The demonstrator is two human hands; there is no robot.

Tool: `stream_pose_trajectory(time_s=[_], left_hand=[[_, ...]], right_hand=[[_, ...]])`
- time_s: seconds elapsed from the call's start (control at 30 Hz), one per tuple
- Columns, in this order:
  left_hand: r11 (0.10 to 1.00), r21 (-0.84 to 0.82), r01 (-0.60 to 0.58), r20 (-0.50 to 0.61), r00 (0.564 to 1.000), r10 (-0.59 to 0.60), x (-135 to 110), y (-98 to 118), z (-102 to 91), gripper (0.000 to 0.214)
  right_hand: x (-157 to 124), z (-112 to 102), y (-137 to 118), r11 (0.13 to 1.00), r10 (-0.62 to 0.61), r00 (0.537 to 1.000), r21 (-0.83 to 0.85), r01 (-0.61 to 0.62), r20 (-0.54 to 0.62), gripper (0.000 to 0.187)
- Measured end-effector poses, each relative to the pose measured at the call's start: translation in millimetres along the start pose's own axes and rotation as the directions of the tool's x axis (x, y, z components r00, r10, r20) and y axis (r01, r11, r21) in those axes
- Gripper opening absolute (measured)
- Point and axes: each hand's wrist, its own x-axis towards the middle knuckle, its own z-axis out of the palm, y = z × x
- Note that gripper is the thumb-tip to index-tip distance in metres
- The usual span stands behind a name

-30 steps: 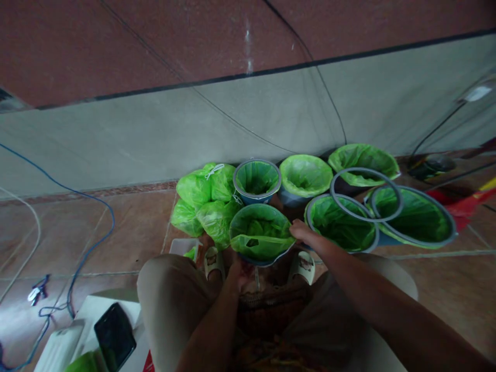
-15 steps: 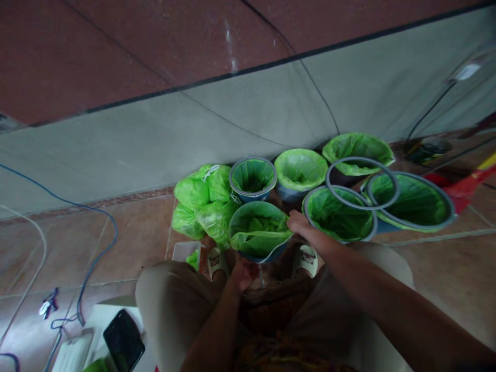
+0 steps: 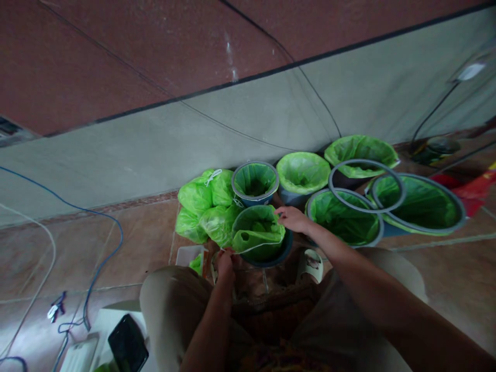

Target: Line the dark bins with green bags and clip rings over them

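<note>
Between my knees stands a dark blue trash can (image 3: pixel 287 250) with a green garbage bag (image 3: pixel 259 243) inside. The bag's near side is pulled away from the rim and shows a dark hole at the left. A white drawstring (image 3: pixel 263 245) stretches across its front. My left hand (image 3: pixel 225 262) is closed on the drawstring's left end, low and in front of the can. My right hand (image 3: pixel 295 219) pinches the bag's edge at the right side of the opening.
Filled green bags (image 3: pixel 196 194) lie against the wall at left. Several lined bins, including a blue one (image 3: pixel 254 181), stand behind and to the right. A loose grey ring (image 3: pixel 336 188) rests across two bins. A phone (image 3: pixel 127 342) and blue cable (image 3: pixel 101 263) are at lower left.
Both hands have shifted left. The bag's near edge has come off the can's front rim, baring the rim at the right, and the drawstring is pulled out toward my left hand.
</note>
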Motion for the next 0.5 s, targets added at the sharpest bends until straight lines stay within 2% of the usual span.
stream_pose_trajectory(time_s=[0.07, 0.1, 0.17, 0.2, 0.23, 0.27, 0.33, 0.37, 0.43, 0.5], left_hand=[[0.996, 0.069, -0.049, 0.074, 0.996, 0.044, -3, 22, -9.2, 0.009], [0.979, 0.174, -0.103, 0.185, 0.980, 0.071, -4, 34, -14.5, 0.010], [0.884, 0.397, -0.245, 0.439, 0.897, 0.051, -6, 62, -24.7, 0.014], [0.817, 0.493, -0.299, 0.510, 0.860, 0.007, -5, 78, -28.6, 0.017], [0.749, 0.564, -0.346, 0.522, 0.853, 0.001, -3, 94, -30.9, 0.021], [0.693, 0.612, -0.380, 0.501, 0.865, 0.032, 2, 110, -31.3, 0.025], [0.624, 0.663, -0.414, 0.425, 0.894, 0.142, 15, 139, -26.3, 0.031], [0.628, 0.661, -0.410, 0.399, 0.901, 0.169, 23, 149, -21.7, 0.030], [0.721, 0.609, -0.332, 0.303, 0.937, 0.175, 36, 157, -11.3, 0.022], [0.811, 0.516, -0.276, 0.234, 0.956, 0.177, 45, 149, -4.0, 0.016]], right_hand=[[-1, -7, 1, 0.996, 0.014, 0.999, -0.091, -0.011, 0.031, 0.026], [-1, -10, 3, 0.989, 0.045, 0.999, -0.144, -0.044, 0.005, 0.026], [2, -12, 6, 0.963, 0.130, 0.989, -0.230, -0.142, -0.068, 0.032], [4, -12, 7, 0.949, 0.169, 0.981, -0.255, -0.188, -0.094, 0.036], [7, -11, 8, 0.938, 0.199, 0.974, -0.267, -0.221, -0.109, 0.040], [10, -9, 9, 0.931, 0.222, 0.968, -0.270, -0.245, -0.114, 0.043], [16, -4, 9, 0.923, 0.259, 0.960, -0.264, -0.279, -0.111, 0.049], [20, -2, 9, 0.920, 0.276, 0.955, -0.258, -0.295, -0.109, 0.051], [27, 3, 10, 0.917, 0.300, 0.949, -0.247, -0.314, -0.091, 0.053], [34, 8, 12, 0.916, 0.305, 0.951, -0.255, -0.310, -0.060, 0.053]])
